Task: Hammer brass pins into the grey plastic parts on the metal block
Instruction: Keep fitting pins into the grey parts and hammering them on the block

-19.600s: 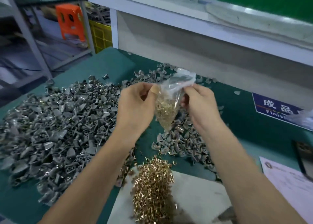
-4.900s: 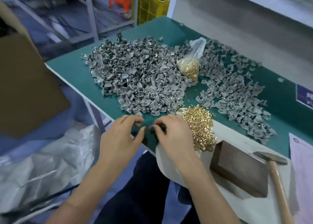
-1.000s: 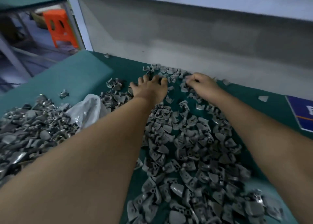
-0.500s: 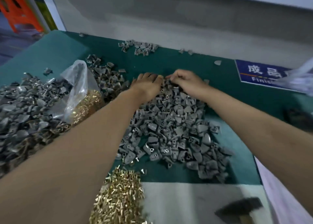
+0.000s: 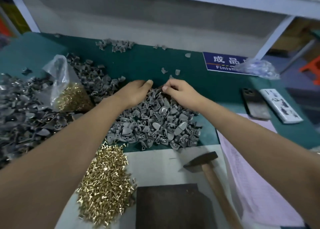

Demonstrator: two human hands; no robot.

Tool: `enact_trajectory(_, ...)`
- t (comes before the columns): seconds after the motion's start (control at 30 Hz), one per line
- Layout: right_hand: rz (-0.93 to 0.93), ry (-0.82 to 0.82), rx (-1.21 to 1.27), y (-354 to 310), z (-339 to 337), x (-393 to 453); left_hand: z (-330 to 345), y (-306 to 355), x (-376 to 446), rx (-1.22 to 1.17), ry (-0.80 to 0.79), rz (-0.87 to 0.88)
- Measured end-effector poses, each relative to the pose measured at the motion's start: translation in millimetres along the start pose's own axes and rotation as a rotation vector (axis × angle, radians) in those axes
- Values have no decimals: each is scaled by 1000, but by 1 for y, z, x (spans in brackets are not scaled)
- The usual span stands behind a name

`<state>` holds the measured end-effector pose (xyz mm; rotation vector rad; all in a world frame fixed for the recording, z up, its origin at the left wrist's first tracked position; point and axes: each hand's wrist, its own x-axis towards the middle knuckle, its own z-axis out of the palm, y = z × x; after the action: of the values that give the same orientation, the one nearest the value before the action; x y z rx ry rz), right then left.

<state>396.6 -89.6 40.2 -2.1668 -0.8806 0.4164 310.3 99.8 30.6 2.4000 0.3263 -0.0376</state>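
Fingers of our left hand (image 5: 136,92) curl down into the far edge of a heap of grey parts (image 5: 155,123), cupped over them; we cannot tell whether they hold any. Our right hand (image 5: 181,93) rests on the same edge just beside it, thumb and forefinger pinched together, though what sits between them is too small to make out. Both forearms reach across the green table (image 5: 199,83). Nearer us, loose brass pins (image 5: 105,182) lie piled on a white sheet (image 5: 161,168), touching the heap's near edge. Right of the pins sits the dark metal block (image 5: 173,206), bare on top. A hammer (image 5: 206,164) with a wooden handle lies just beside the block. To our left, a clear bag (image 5: 67,90) of more pins rests against a larger pile of grey parts (image 5: 22,114). Far right, a phone (image 5: 254,104) lies on the table, near a blue sign (image 5: 223,63).
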Motion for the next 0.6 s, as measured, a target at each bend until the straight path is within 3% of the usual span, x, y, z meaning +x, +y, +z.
enact_trajectory(0.2,-29,0,64,-14,-12,-57,-3,31,-38,136,-14,94)
enact_trajectory(0.33,-63,8,91,-22,-17,-95,1,53,-68,142,69,252)
enact_trajectory(0.43,-44,111,202,-24,-23,-123,12,65,-94,167,147,385)
enact_trajectory(0.6,57,301,372,-23,-12,-165,43,74,-126,377,-149,396)
